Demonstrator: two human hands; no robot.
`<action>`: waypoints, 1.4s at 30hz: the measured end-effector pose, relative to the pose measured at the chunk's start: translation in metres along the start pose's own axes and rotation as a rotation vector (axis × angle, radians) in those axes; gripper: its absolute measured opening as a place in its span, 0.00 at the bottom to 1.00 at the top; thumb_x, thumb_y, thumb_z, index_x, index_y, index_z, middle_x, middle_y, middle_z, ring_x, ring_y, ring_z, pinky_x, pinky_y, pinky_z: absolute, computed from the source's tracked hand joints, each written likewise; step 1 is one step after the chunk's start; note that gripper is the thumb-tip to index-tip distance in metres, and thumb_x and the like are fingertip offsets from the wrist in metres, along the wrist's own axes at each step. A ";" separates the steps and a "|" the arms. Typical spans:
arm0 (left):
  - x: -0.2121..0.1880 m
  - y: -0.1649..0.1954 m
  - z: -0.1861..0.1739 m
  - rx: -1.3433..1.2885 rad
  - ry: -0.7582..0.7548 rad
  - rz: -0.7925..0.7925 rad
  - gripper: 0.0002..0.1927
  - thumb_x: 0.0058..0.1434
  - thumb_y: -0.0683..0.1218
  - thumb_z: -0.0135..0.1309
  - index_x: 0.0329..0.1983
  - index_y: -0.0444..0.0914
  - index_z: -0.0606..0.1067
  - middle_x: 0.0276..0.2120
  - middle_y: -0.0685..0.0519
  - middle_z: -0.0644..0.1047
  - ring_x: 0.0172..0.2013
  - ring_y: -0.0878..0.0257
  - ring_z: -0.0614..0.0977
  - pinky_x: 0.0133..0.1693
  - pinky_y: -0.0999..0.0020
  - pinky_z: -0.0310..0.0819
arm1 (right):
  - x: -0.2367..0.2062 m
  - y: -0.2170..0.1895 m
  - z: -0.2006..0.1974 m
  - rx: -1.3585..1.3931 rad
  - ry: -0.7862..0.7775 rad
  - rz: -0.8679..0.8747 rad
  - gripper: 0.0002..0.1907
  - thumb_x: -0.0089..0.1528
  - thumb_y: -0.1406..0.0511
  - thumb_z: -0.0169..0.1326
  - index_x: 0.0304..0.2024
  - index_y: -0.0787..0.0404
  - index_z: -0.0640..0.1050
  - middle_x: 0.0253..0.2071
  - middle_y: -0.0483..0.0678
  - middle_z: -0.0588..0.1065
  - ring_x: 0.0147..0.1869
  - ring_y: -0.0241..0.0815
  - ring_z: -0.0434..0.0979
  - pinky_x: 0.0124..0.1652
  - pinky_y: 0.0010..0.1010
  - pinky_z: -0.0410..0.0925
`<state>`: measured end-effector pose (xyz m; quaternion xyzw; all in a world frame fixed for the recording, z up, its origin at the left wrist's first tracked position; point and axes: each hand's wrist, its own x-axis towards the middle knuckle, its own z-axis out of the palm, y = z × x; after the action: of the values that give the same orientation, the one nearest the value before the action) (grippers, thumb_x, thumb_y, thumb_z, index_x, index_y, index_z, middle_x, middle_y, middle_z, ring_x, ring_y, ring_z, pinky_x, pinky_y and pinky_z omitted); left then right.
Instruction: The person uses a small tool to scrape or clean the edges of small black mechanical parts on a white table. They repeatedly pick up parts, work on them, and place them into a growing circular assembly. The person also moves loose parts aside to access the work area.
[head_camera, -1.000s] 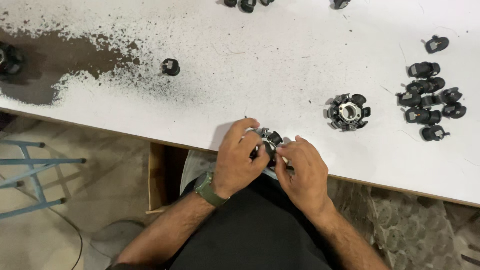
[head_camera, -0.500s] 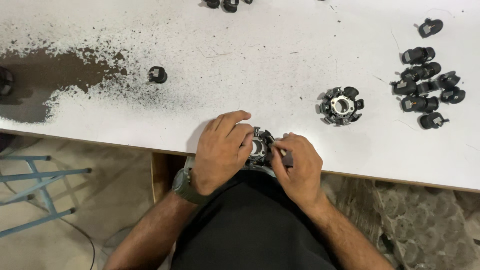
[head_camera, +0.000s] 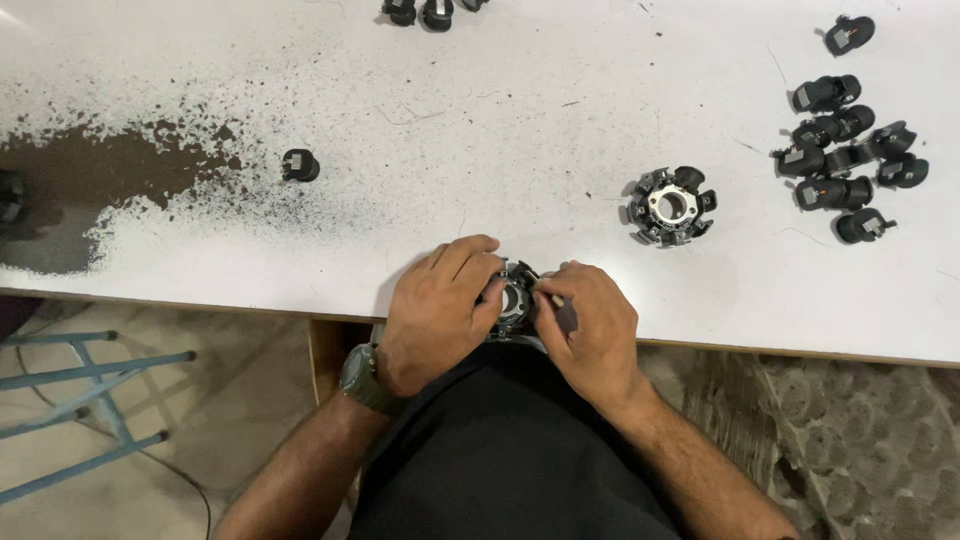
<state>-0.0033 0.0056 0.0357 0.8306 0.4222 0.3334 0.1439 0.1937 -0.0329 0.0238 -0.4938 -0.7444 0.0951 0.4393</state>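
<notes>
Round black ring part (head_camera: 515, 298) sat gripped at white table (head_camera: 500, 120) edge: left hand (head_camera: 437, 310) curled around it, right hand (head_camera: 590, 325) pinching its rim. Matching ring (head_camera: 671, 206) lay apart; no containers.

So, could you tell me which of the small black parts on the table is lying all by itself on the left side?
The single small black part at the edge of the dark worn patch. The others lie clustered at the right or along the top edge.

Both hands close around a round black part (head_camera: 515, 298) at the near edge of the white table (head_camera: 520, 120): the left hand (head_camera: 438, 312) cups it, the right hand (head_camera: 590, 330) pinches its side. A matching ring (head_camera: 671, 206) lies well apart, small black pieces (head_camera: 845, 150) beyond it
</notes>
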 end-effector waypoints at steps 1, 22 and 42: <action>0.000 0.000 -0.001 -0.004 -0.010 0.004 0.09 0.60 0.41 0.59 0.43 0.35 0.77 0.51 0.48 0.78 0.46 0.54 0.81 0.47 0.57 0.77 | 0.000 0.000 0.000 0.001 -0.002 0.001 0.11 0.60 0.75 0.63 0.43 0.64 0.75 0.39 0.52 0.78 0.45 0.50 0.81 0.51 0.40 0.75; -0.003 0.002 0.004 -0.048 -0.061 -0.072 0.08 0.67 0.42 0.56 0.46 0.34 0.78 0.48 0.46 0.79 0.43 0.54 0.84 0.42 0.62 0.81 | -0.006 0.006 -0.001 0.044 -0.040 -0.084 0.16 0.57 0.74 0.63 0.45 0.62 0.75 0.45 0.52 0.77 0.55 0.51 0.80 0.64 0.54 0.68; -0.010 0.006 0.010 -0.015 0.019 -0.061 0.06 0.59 0.37 0.56 0.38 0.34 0.73 0.47 0.47 0.80 0.41 0.53 0.84 0.38 0.62 0.81 | -0.010 0.006 0.006 -0.008 -0.052 -0.128 0.18 0.54 0.75 0.66 0.44 0.61 0.75 0.43 0.51 0.77 0.54 0.50 0.79 0.63 0.54 0.68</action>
<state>0.0029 -0.0055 0.0275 0.8130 0.4463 0.3397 0.1563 0.1949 -0.0364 0.0112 -0.4444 -0.7861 0.0767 0.4227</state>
